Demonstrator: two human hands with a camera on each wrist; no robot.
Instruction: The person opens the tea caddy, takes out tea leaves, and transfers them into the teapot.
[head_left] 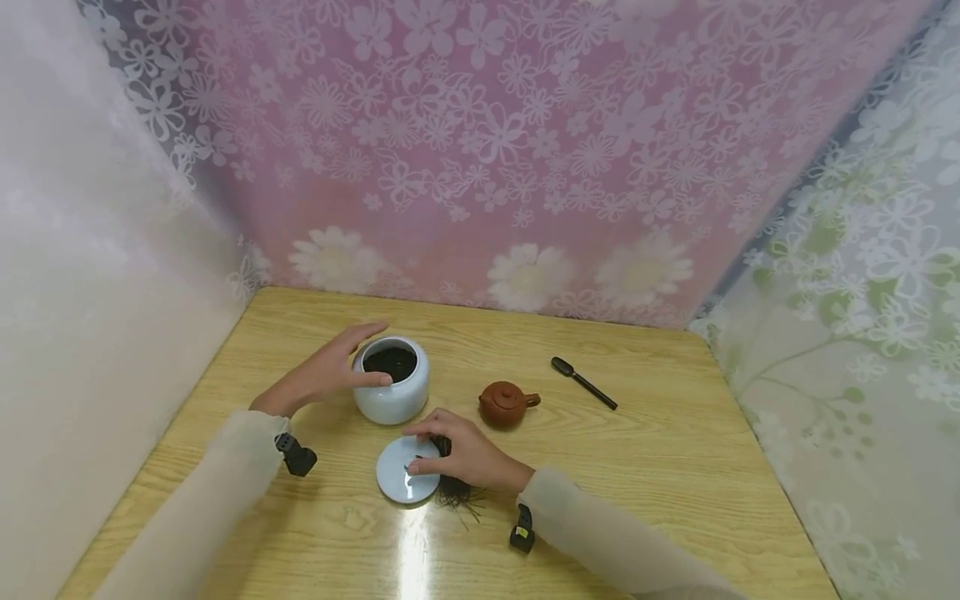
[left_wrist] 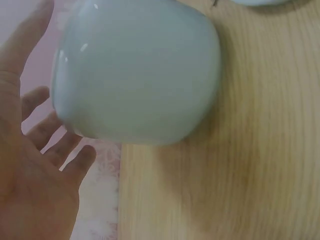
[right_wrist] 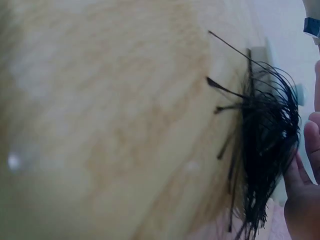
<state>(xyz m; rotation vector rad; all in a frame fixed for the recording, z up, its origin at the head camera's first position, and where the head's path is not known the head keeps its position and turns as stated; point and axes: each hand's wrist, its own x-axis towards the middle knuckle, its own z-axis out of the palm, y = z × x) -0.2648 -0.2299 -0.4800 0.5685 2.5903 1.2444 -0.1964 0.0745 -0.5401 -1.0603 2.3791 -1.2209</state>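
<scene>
A glossy white round jar (head_left: 392, 402) stands without its lid, dark loose contents (head_left: 392, 362) showing inside its mouth. My left hand (head_left: 330, 367) is beside it, thumb reaching across the near rim and the other fingers at the far side. In the left wrist view, those fingers (left_wrist: 65, 147) spread loosely next to the jar wall. The white lid (head_left: 397, 483) lies in front of the jar. Over the lid hovers my right hand (head_left: 472, 454), thumb near its middle and forefinger toward its far edge. A bundle of thin dark strands (right_wrist: 267, 130) lies beside the lid, partly under that hand.
Right of the jar sits a small reddish-brown teapot (head_left: 504, 404), its handle toward the right. Farther right lies a slim dark scoop (head_left: 585, 383). Flower-patterned cloth (head_left: 480, 167) hangs behind the wooden table (head_left: 645, 467) and along both sides.
</scene>
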